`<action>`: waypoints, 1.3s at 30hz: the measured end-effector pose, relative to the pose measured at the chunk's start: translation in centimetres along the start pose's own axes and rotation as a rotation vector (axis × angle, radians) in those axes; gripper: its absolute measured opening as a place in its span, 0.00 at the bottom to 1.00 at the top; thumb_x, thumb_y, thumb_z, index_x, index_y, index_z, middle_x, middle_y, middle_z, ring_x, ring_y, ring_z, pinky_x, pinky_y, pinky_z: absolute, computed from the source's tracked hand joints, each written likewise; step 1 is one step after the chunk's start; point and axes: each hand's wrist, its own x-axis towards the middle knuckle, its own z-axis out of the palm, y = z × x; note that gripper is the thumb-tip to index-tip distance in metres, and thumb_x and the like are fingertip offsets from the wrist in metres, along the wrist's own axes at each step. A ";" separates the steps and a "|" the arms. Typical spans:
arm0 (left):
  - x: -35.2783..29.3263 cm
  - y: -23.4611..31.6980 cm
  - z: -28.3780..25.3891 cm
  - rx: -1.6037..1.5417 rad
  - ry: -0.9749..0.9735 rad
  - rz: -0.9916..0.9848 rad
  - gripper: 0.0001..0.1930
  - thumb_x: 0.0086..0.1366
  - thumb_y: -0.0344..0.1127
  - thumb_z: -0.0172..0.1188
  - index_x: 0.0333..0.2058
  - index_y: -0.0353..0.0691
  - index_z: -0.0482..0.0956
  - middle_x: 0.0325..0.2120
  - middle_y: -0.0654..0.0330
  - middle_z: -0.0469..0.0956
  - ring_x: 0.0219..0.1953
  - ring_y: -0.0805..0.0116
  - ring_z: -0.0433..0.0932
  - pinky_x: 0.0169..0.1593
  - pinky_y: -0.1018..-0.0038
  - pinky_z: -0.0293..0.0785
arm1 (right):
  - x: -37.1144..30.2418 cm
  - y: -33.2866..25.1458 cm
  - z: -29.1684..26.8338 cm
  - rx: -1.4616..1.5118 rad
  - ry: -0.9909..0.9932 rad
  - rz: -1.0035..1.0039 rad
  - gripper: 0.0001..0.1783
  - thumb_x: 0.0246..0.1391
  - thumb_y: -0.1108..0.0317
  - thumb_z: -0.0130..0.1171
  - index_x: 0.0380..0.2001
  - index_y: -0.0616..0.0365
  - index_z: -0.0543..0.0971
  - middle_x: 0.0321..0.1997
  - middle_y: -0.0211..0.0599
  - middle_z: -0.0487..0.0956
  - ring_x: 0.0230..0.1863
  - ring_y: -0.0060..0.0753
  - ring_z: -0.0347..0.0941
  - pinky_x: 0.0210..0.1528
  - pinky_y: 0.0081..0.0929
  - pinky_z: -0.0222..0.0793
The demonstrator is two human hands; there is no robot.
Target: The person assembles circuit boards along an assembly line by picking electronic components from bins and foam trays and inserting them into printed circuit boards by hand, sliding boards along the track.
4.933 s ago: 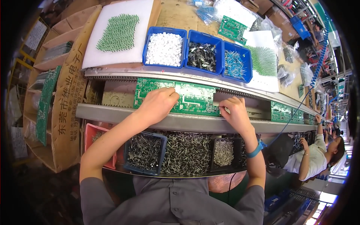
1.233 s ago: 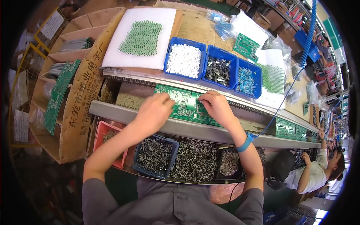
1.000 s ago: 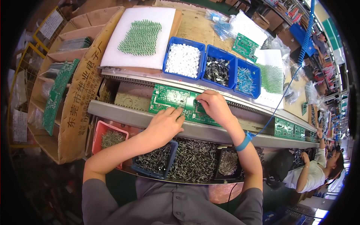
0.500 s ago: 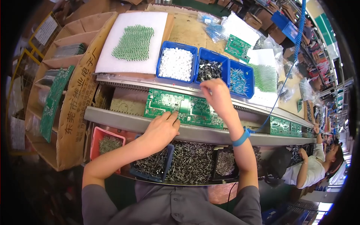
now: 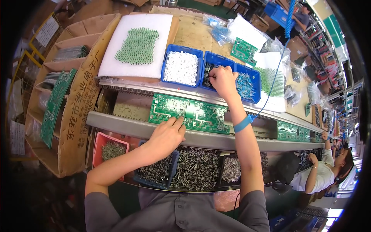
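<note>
A green circuit board [image 5: 189,109] lies in the conveyor track in front of me. My left hand [image 5: 167,136] rests over the near rail, its fingers lying on the board's near edge and holding nothing. My right hand [image 5: 224,82], wearing a blue wrist strap on a cord, reaches into the blue bin of small black parts [image 5: 209,70]. Its fingers are bent down and closed together among the parts; what is between the fingertips is hidden. A blue bin of white parts [image 5: 181,69] stands to its left, and a blue bin of blue-bodied leaded parts [image 5: 246,87] to its right.
Trays of leaded metal parts [image 5: 196,167] line the near side, with a pink tray [image 5: 98,149] at left. A cardboard box [image 5: 77,112] holds more boards. A white foam sheet [image 5: 162,31] bears green pins. Another person [image 5: 315,176] works at the right.
My right hand has moved forward from above the board's far edge, and its fingers are now down in the bin of black parts. My left hand has hardly moved.
</note>
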 end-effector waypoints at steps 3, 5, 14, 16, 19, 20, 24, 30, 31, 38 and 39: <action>0.0 0.0 -0.2 -0.010 -0.008 -0.004 0.20 0.53 0.37 0.64 0.41 0.30 0.75 0.49 0.46 0.73 0.48 0.54 0.73 0.52 0.64 0.71 | -0.1 -0.2 -0.8 0.146 0.005 0.046 0.03 0.40 0.69 0.63 0.24 0.50 0.82 0.31 0.29 0.80 0.41 0.39 0.70 0.42 0.43 0.57; 0.1 -0.3 -0.2 -0.024 -0.020 -0.005 0.19 0.53 0.37 0.64 0.41 0.31 0.76 0.49 0.47 0.74 0.48 0.54 0.73 0.52 0.64 0.71 | -0.3 -0.2 -1.3 0.223 0.026 0.064 0.03 0.41 0.69 0.64 0.24 0.50 0.82 0.30 0.29 0.80 0.41 0.39 0.70 0.43 0.43 0.57; 1.8 -2.1 -1.6 -0.349 0.037 -0.127 0.12 0.57 0.32 0.61 0.39 0.35 0.78 0.41 0.52 0.78 0.38 0.54 0.78 0.43 0.64 0.76 | -1.6 0.4 -3.8 0.671 0.047 0.140 0.06 0.48 0.72 0.63 0.29 0.64 0.80 0.26 0.31 0.80 0.27 0.19 0.73 0.30 0.20 0.66; 2.5 -2.4 -1.9 -0.525 0.201 -0.186 0.11 0.58 0.28 0.60 0.41 0.35 0.78 0.36 0.54 0.80 0.36 0.60 0.80 0.38 0.69 0.76 | -2.6 -0.2 -4.5 0.862 -0.076 0.221 0.07 0.47 0.73 0.63 0.31 0.63 0.80 0.28 0.35 0.81 0.31 0.24 0.76 0.35 0.23 0.69; 3.6 -1.6 -2.8 -0.863 0.314 -0.314 0.10 0.58 0.28 0.62 0.39 0.34 0.78 0.35 0.54 0.80 0.36 0.63 0.81 0.36 0.72 0.77 | -5.3 -3.0 -6.5 0.917 -0.173 0.061 0.07 0.49 0.77 0.60 0.34 0.64 0.80 0.30 0.34 0.81 0.34 0.21 0.76 0.38 0.22 0.71; 3.8 -1.6 -2.7 -0.921 0.330 -0.330 0.08 0.58 0.28 0.63 0.36 0.33 0.78 0.32 0.57 0.81 0.34 0.71 0.80 0.34 0.76 0.77 | -6.2 -4.1 -6.9 0.912 -0.197 0.031 0.07 0.49 0.77 0.60 0.34 0.65 0.80 0.31 0.35 0.81 0.34 0.22 0.76 0.40 0.23 0.71; 3.6 -1.9 -1.8 -1.049 0.229 -0.325 0.06 0.58 0.27 0.63 0.33 0.32 0.78 0.29 0.60 0.80 0.32 0.75 0.79 0.34 0.77 0.76 | -8.6 -6.2 -7.8 1.009 -0.306 0.041 0.05 0.48 0.75 0.63 0.30 0.63 0.79 0.31 0.31 0.80 0.36 0.21 0.75 0.44 0.23 0.69; 2.9 -2.5 -2.3 -1.060 0.192 -0.327 0.04 0.57 0.27 0.62 0.29 0.33 0.78 0.27 0.63 0.80 0.30 0.78 0.77 0.34 0.79 0.75 | -7.8 -5.9 -7.8 0.997 -0.339 0.014 0.05 0.49 0.75 0.62 0.32 0.64 0.80 0.31 0.33 0.81 0.38 0.25 0.76 0.46 0.25 0.70; 2.7 -2.8 -2.4 -1.045 0.242 -0.311 0.04 0.57 0.26 0.62 0.29 0.33 0.77 0.27 0.63 0.80 0.30 0.78 0.77 0.34 0.79 0.75 | -7.2 -5.2 -6.9 0.885 -0.186 -0.022 0.06 0.50 0.74 0.62 0.33 0.63 0.81 0.32 0.36 0.81 0.37 0.28 0.77 0.44 0.26 0.70; 1.2 -7.0 -2.8 -0.841 0.384 -0.439 0.04 0.55 0.25 0.62 0.31 0.33 0.78 0.26 0.61 0.81 0.29 0.78 0.78 0.34 0.79 0.74 | -2.9 -0.3 -1.9 -0.042 0.052 -0.113 0.08 0.42 0.67 0.66 0.31 0.47 0.84 0.34 0.28 0.77 0.42 0.38 0.68 0.43 0.42 0.60; 1.0 -7.4 -2.9 -0.826 0.429 -0.458 0.06 0.56 0.25 0.62 0.33 0.32 0.80 0.27 0.60 0.81 0.28 0.75 0.78 0.34 0.79 0.74 | -2.7 -0.1 -1.5 -0.091 -0.012 -0.113 0.09 0.41 0.66 0.67 0.30 0.46 0.85 0.34 0.27 0.77 0.43 0.37 0.68 0.43 0.44 0.60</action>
